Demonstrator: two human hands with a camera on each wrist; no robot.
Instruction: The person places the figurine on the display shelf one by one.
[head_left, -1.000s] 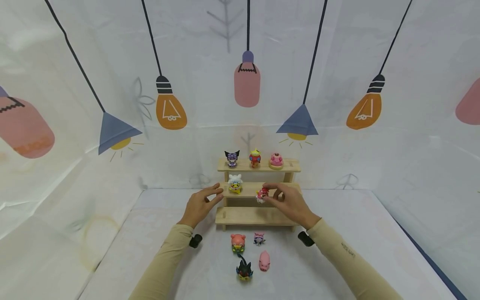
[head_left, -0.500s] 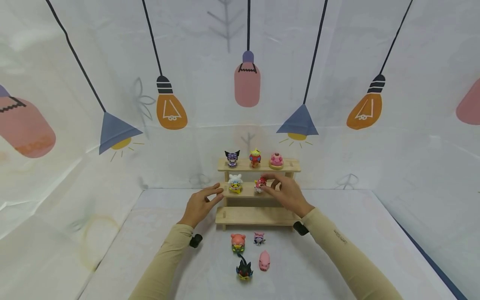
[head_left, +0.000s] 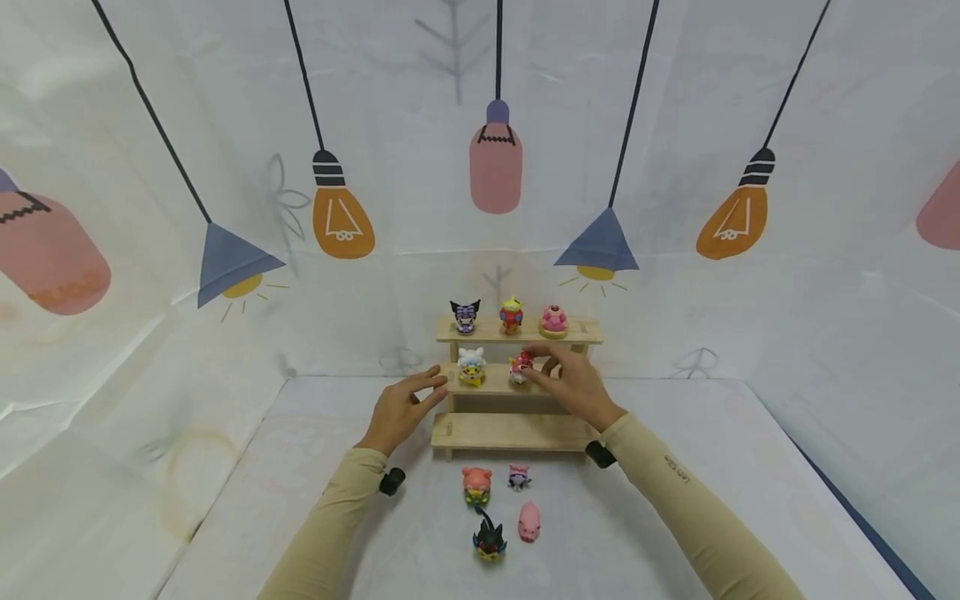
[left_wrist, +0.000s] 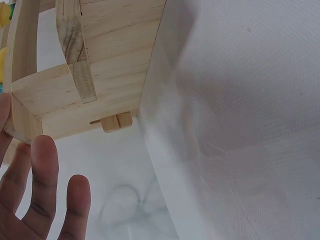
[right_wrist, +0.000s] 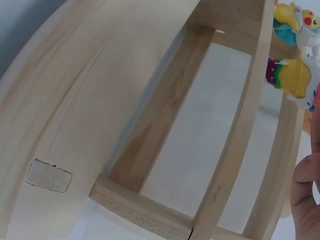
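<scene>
While right hand [head_left: 573,385] pinches a red-and-white figurine [head_left: 520,367], left hand [head_left: 400,406] rests open.

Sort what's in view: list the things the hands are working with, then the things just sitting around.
In hand:
- red figure, pinched by the right hand on the middle shelf
- wooden shelf, left hand touching its left end

Sitting around:
- white figure on the middle shelf
- three figures on the top shelf
- four figures on the table in front
</scene>
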